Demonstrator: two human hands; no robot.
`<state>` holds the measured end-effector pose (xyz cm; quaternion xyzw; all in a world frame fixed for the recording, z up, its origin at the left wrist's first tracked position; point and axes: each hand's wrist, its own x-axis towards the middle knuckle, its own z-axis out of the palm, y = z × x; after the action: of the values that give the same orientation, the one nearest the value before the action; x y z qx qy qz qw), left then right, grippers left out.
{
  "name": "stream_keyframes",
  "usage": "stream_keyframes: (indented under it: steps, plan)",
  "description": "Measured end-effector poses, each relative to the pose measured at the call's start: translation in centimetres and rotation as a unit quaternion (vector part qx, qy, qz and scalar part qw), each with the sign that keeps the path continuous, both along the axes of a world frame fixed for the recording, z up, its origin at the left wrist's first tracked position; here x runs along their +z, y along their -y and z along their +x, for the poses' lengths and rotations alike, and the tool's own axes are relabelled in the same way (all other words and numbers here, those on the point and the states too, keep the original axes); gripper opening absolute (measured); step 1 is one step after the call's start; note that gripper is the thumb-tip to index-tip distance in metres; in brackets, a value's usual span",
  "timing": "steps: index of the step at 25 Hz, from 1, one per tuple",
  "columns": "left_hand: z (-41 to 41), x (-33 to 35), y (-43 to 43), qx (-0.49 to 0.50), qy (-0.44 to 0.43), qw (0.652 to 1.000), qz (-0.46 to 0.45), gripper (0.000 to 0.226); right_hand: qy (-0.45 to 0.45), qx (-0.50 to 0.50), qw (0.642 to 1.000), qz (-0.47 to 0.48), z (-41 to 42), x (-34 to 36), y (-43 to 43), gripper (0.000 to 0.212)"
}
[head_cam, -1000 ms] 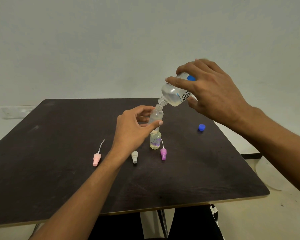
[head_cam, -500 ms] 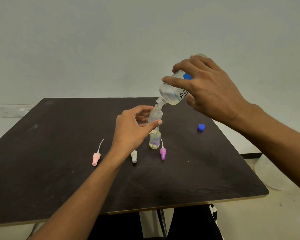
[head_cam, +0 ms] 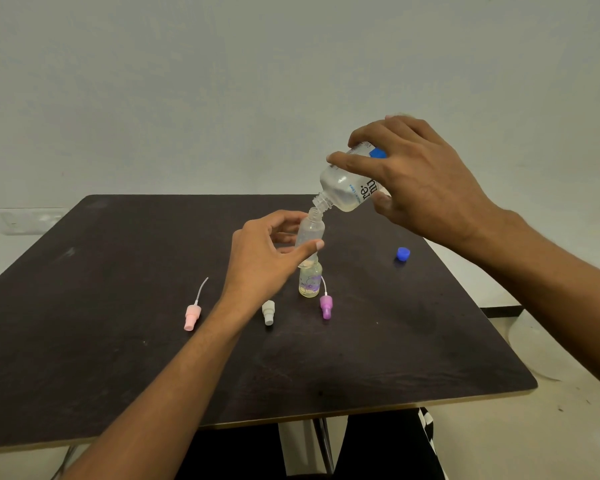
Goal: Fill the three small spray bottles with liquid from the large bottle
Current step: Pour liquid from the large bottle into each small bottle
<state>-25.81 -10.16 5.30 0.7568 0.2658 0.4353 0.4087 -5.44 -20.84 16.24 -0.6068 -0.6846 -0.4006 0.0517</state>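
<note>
My right hand (head_cam: 420, 174) grips the large clear bottle (head_cam: 347, 188), tipped steeply so its open neck touches the mouth of a small clear spray bottle (head_cam: 310, 232). My left hand (head_cam: 264, 258) holds that small bottle upright above the table, thumb in front and fingers behind. A second small bottle (head_cam: 310, 281) with a purple print stands on the table just below it, uncapped, holding some yellowish liquid. A third small bottle is not visible.
Three spray heads lie on the dark table (head_cam: 118, 358): a pink one (head_cam: 191, 315), a white one (head_cam: 268, 311) and a purple one (head_cam: 325, 304). The large bottle's blue cap (head_cam: 403, 253) lies at the right. The table's front edge is close to me.
My right hand has lifted the large bottle's base a little, tipping it more steeply. The left hand and the small bottle have barely moved.
</note>
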Motion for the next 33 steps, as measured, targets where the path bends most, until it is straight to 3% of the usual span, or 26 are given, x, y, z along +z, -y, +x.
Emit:
stream_keyframes:
  steps: [9, 13, 18, 23, 26, 33]
  plan:
    - [0.0, 0.4, 0.2, -0.006, 0.010, 1.000, -0.005, 0.037, -0.154, -0.037, 0.987, -0.036, 0.8, -1.6, 0.7, 0.074]
    - [0.0, 0.4, 0.2, -0.008, 0.014, 1.000, -0.005, 0.038, -0.271, -0.037, 0.961, -0.048, 1.0, -3.4, 1.1, 0.076]
    - [-0.1, 0.5, 0.1, -0.003, 0.012, 1.000, -0.002, 0.039, -0.463, -0.029, 0.886, -0.019, 1.7, -6.3, 1.2, 0.077]
    - [-0.2, 0.4, 0.0, 0.005, 0.014, 1.000, -0.003, 0.039, -0.622, -0.026, 0.782, 0.033, 1.7, -8.5, 2.0, 0.068]
    - [-0.2, 0.3, -0.1, 0.008, 0.015, 1.000, -0.009, 0.038, -0.652, -0.018, 0.757, 0.046, 1.7, -9.4, 2.3, 0.065]
    - [-0.6, 0.2, -0.2, 0.016, 0.010, 1.000, -0.012, 0.038, -0.651, -0.006, 0.757, 0.057, 2.3, -9.8, 2.5, 0.069]
